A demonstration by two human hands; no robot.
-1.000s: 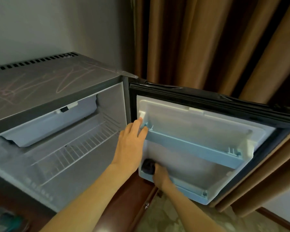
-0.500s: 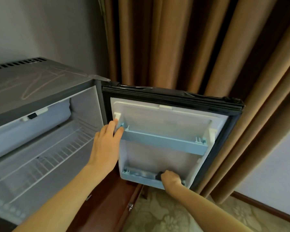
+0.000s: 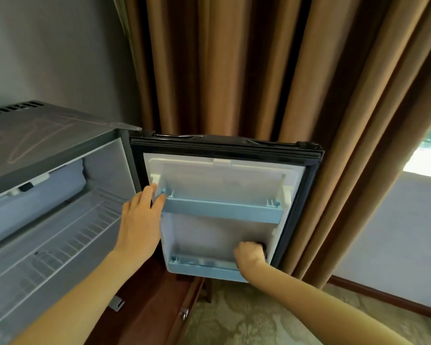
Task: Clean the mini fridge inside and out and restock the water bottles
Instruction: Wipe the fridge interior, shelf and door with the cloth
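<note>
- Left hand (image 3: pixel 139 225) lies flat, fingers straight, tips touching the door's (image 3: pixel 224 180) left edge beside the upper shelf (image 3: pixel 222 212).
- Right hand (image 3: pixel 249 255) grips a dark cloth (image 3: pixel 263 250), fingers curled, at the lower shelf's (image 3: pixel 204 267) right end.
- Fridge (image 3: pixel 47 135) gapes open left of the left fingers.

The fridge (image 3: pixel 60 135) fills the left of the frame. Its grey top carries faint pink scribbles, and its white inside shows a wire shelf (image 3: pixel 67 245) running toward the lower left. The door (image 3: pixel 224 150) stands wide open at centre, its white liner facing the camera inside a dark gasket. Two pale blue racks cross the liner: the upper rack (image 3: pixel 222 211) at mid-height and the lower rack (image 3: pixel 204 268) along the bottom edge. A dark cloth (image 3: pixel 263 250), only a sliver of it visible, is pressed to the liner's lower right corner, just above the lower rack's right end, inside the right hand (image 3: pixel 249 255).
</note>
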